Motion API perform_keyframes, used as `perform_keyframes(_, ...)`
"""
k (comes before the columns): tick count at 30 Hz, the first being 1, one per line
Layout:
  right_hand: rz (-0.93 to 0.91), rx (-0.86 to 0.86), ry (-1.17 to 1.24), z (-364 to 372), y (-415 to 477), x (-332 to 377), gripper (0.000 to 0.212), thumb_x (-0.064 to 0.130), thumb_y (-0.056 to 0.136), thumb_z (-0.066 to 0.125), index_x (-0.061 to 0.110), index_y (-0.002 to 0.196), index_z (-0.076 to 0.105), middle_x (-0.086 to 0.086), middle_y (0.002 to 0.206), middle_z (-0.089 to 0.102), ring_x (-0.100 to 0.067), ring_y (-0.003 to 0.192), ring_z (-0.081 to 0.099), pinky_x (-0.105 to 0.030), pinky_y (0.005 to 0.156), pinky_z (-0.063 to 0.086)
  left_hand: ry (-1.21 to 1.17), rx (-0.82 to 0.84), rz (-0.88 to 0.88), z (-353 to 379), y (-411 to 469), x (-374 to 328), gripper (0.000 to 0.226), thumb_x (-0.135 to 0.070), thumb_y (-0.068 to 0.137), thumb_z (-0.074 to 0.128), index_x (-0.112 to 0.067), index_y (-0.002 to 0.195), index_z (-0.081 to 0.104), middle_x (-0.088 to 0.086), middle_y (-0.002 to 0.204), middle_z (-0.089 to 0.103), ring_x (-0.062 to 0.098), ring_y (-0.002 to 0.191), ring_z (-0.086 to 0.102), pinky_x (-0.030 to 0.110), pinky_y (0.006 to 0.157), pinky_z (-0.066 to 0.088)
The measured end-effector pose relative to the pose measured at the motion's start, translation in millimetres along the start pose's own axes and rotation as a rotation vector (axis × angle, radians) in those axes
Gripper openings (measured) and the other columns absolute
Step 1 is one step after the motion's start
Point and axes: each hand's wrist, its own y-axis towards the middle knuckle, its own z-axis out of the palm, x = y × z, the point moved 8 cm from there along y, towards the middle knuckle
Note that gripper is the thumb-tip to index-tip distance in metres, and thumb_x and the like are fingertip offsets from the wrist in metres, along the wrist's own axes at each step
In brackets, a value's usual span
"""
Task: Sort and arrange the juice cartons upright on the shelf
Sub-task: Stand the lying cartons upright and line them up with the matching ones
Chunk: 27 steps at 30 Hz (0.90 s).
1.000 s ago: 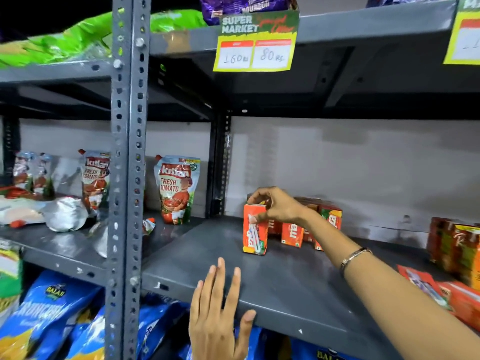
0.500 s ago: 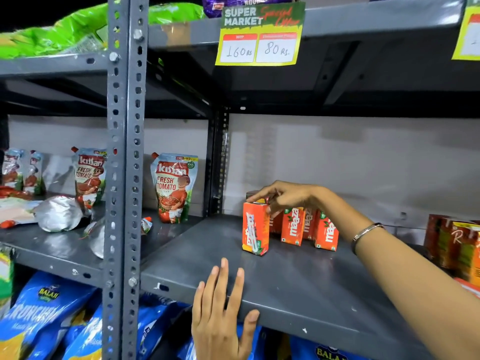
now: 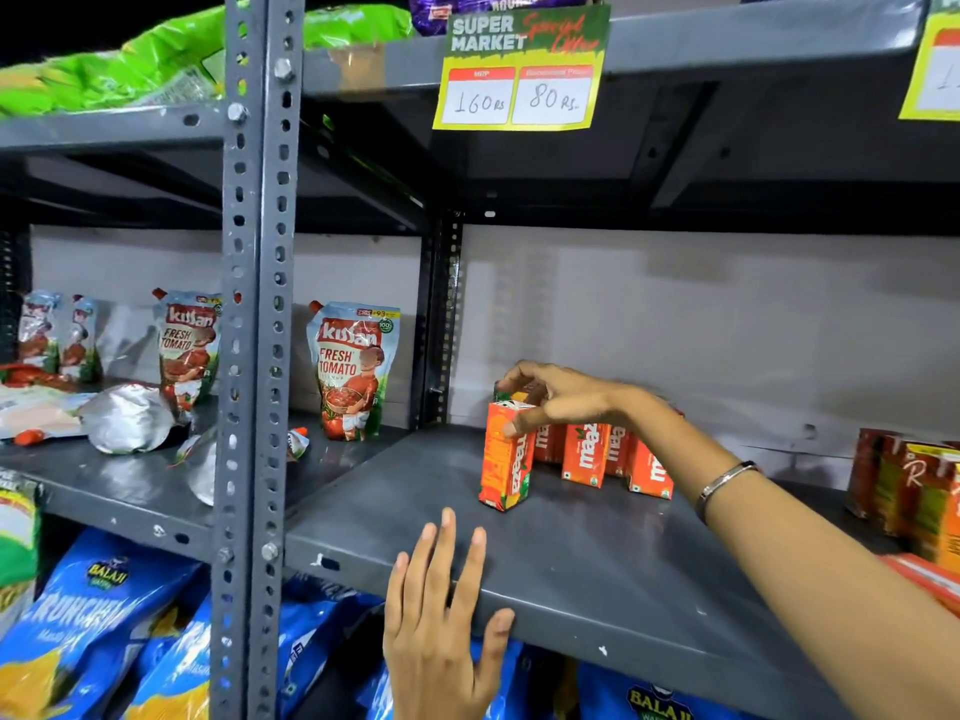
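Note:
An orange Maaza juice carton (image 3: 505,459) stands upright on the grey metal shelf (image 3: 597,574). My right hand (image 3: 561,400) grips its top, thumb on the front face and fingers over the back. Behind and to its right stands a row of upright Maaza cartons (image 3: 597,454), partly hidden by my hand and wrist. My left hand (image 3: 441,615) rests flat on the shelf's front edge, fingers apart and holding nothing. Darker red and orange cartons (image 3: 914,485) stand at the far right, and another orange carton (image 3: 930,579) lies flat near the right edge.
A perforated grey upright post (image 3: 254,356) divides the shelving. Tomato sauce pouches (image 3: 353,371) and foil packs (image 3: 127,418) occupy the left bay. Blue snack bags (image 3: 104,626) fill the shelf below. A price tag (image 3: 519,70) hangs from the upper shelf, which holds green packets (image 3: 130,65).
My right hand has turned the front carton so its Maaza label side now shows. My left hand has stayed on the shelf edge.

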Motion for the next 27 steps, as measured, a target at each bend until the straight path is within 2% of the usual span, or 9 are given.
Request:
perform_keyframes(2,-0.013,0.049,0.048,5.5,0.9,0.4,0.048,0.018,0.076,0.072,0.013,0.121,0.054,-0.007,0.127,0.057,-0.023,0.116,0.054,-0.034,0.098,0.046,0.001,-0.005,-0.005,0.5,0.1,-0.1,0.053,-0.049,0.097,0.019,-0.026,0.144,0.027,-0.005,0.156,0.016,0.016,0.141,0.023,0.032,0.116,0.017)
perform_keyframes(4,-0.040,0.035,0.042,6.7,1.0,3.3,0.039,0.020,0.075,0.073,0.009,0.111,0.061,-0.008,0.113,0.065,-0.023,0.105,0.061,-0.038,0.097,0.047,0.002,-0.009,-0.009,1.0,-0.4,-0.3,0.052,-0.049,0.097,0.019,-0.025,0.142,0.029,-0.005,0.156,0.016,0.016,0.141,0.023,0.032,0.116,0.016)
perform_keyframes(6,-0.054,-0.027,-0.023,4.3,1.3,5.6,0.038,0.036,0.070,0.075,0.014,0.099,0.066,-0.002,0.097,0.069,-0.019,0.091,0.063,-0.036,0.088,0.049,0.004,-0.015,-0.014,1.4,-0.8,0.2,0.052,-0.049,0.097,0.019,-0.024,0.141,0.031,-0.005,0.156,0.016,0.016,0.141,0.023,0.032,0.116,0.016)
perform_keyframes(9,-0.046,-0.083,-0.148,3.3,3.4,5.4,0.046,0.059,0.061,0.071,0.024,0.091,0.065,0.004,0.093,0.071,-0.017,0.090,0.064,-0.037,0.083,0.051,0.010,-0.009,-0.014,1.8,-1.7,0.7,0.052,-0.049,0.097,0.019,-0.024,0.140,0.031,-0.005,0.156,0.017,0.017,0.141,0.023,0.032,0.116,0.016)
perform_keyframes(13,-0.017,0.018,-0.082,10.2,2.4,2.8,0.041,0.031,0.074,0.073,0.021,0.111,0.060,-0.002,0.112,0.067,-0.020,0.102,0.063,-0.034,0.093,0.049,0.008,-0.008,-0.015,2.6,-1.3,1.0,0.052,-0.050,0.097,0.019,-0.024,0.140,0.031,-0.005,0.156,0.017,0.017,0.141,0.024,0.032,0.117,0.016)
perform_keyframes(15,-0.022,0.009,-0.050,9.5,-0.5,3.0,0.040,0.022,0.077,0.071,0.019,0.115,0.059,-0.005,0.114,0.067,-0.019,0.099,0.063,-0.028,0.087,0.049,0.003,-0.012,-0.016,2.2,-0.9,1.1,0.052,-0.049,0.096,0.019,-0.024,0.140,0.032,-0.005,0.156,0.018,0.017,0.141,0.024,0.032,0.117,0.016)
perform_keyframes(18,-0.030,-0.027,-0.012,8.4,-3.4,3.1,0.039,0.022,0.076,0.072,0.018,0.113,0.061,-0.007,0.110,0.069,-0.018,0.093,0.064,-0.023,0.079,0.050,-0.001,-0.011,-0.018,1.7,-0.8,0.8,0.052,-0.049,0.096,0.020,-0.024,0.140,0.032,-0.005,0.156,0.018,0.017,0.141,0.024,0.031,0.117,0.016)
perform_keyframes(22,-0.030,-0.027,-0.058,8.5,-3.5,3.5,0.051,0.024,0.075,0.072,0.020,0.123,0.054,-0.004,0.127,0.061,-0.022,0.110,0.061,-0.033,0.097,0.047,-0.003,0.005,-0.018,1.7,-1.7,1.3,0.052,-0.048,0.097,0.021,-0.025,0.142,0.029,-0.005,0.156,0.018,0.018,0.141,0.024,0.032,0.117,0.016)
perform_keyframes(27,-0.032,-0.053,-0.069,10.4,-4.3,0.9,0.057,0.022,0.076,0.071,0.019,0.129,0.050,-0.007,0.134,0.056,-0.022,0.113,0.058,-0.037,0.101,0.045,-0.010,0.032,-0.024,2.0,-1.4,1.4,0.052,-0.048,0.097,0.021,-0.026,0.144,0.026,-0.004,0.156,0.017,0.017,0.142,0.022,0.032,0.118,0.013)
